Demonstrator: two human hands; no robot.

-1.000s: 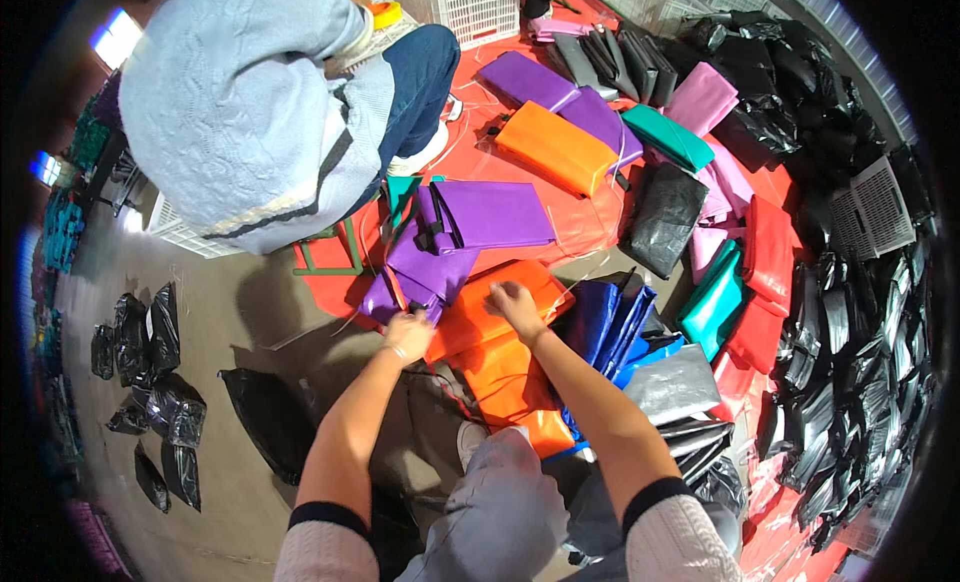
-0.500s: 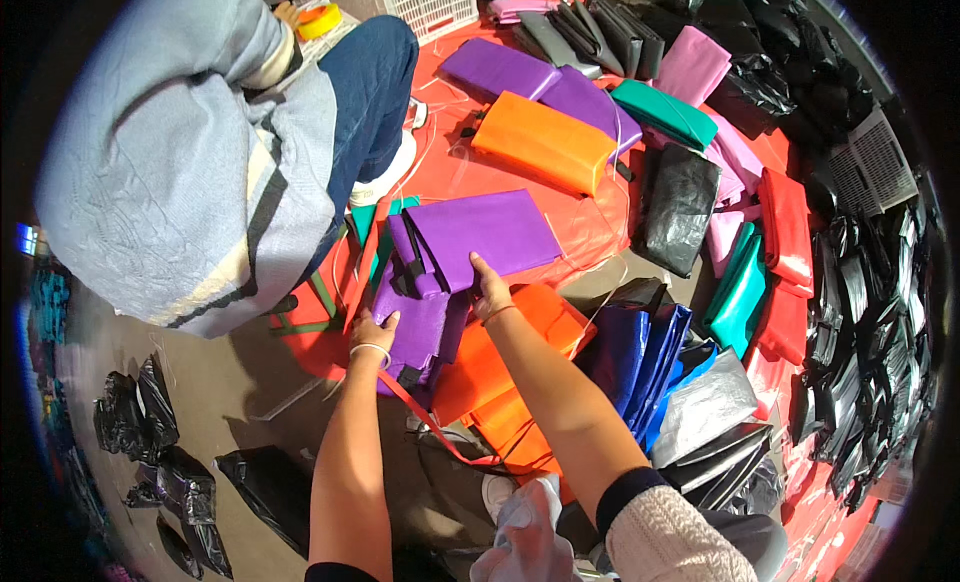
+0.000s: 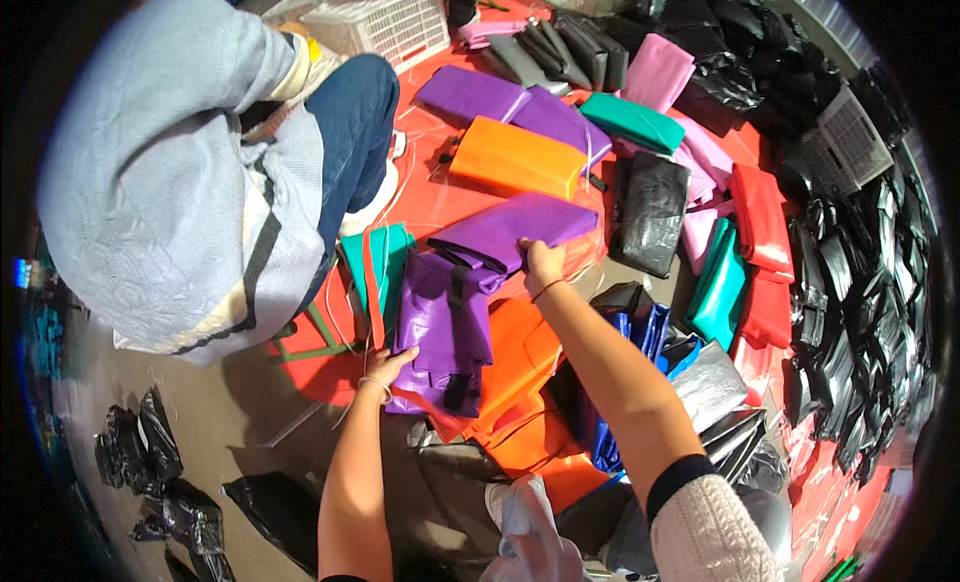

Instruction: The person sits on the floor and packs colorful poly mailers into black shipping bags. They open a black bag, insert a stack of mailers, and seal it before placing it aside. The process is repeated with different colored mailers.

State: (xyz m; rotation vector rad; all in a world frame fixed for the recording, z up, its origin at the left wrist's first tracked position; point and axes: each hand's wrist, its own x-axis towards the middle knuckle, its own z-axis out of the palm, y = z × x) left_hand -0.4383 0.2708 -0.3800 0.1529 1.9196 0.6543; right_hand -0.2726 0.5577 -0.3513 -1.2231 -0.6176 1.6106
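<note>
A glossy purple folded sheet (image 3: 445,322) with black straps hangs between my hands, its upper flap (image 3: 530,227) spread to the right. My right hand (image 3: 543,262) pinches the near edge of this flap. At the lower left edge, my left hand (image 3: 385,370) grips the same sheet, thumb on top and other fingers partly hidden. Under and beside it lie orange folded sheets (image 3: 525,357). A green folded sheet (image 3: 380,250) with a red strap (image 3: 372,292) across it lies just left of the purple one.
At the left another person (image 3: 200,182) sits in a grey-blue top. Orange (image 3: 518,157), purple, pink, green (image 3: 632,124), red (image 3: 762,222) and black (image 3: 652,212) folded bundles lie on red sheeting. Black plastic packs (image 3: 860,332) pile up at the right. White crates (image 3: 385,27) stand at the back.
The purple flap has swung to the right with my right hand, and the lower part has opened out downward. My left hand has shifted slightly down. The view has moved a little.
</note>
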